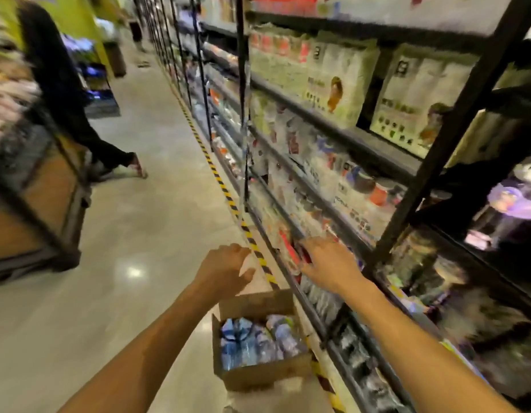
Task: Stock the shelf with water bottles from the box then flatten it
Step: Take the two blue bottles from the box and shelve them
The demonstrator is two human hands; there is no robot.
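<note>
I am filling the shelf [291, 225]: my flat right hand [329, 263] touches packs [288, 248] at its front edge, my left hand [225, 268] curls round a pale thing [248, 265], maybe a bottle, above the box [258, 374] of bottles [252, 338] on the floor [139, 234], and next I think it must slide in.

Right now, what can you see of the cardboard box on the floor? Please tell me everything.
The cardboard box is brown and plain, open at the top, with its far flap standing up. It sits upright on the pale floor, close beside the foot of the shelf, covering part of the striped floor tape. Blurred water bottles with blue labels fill it.
</note>
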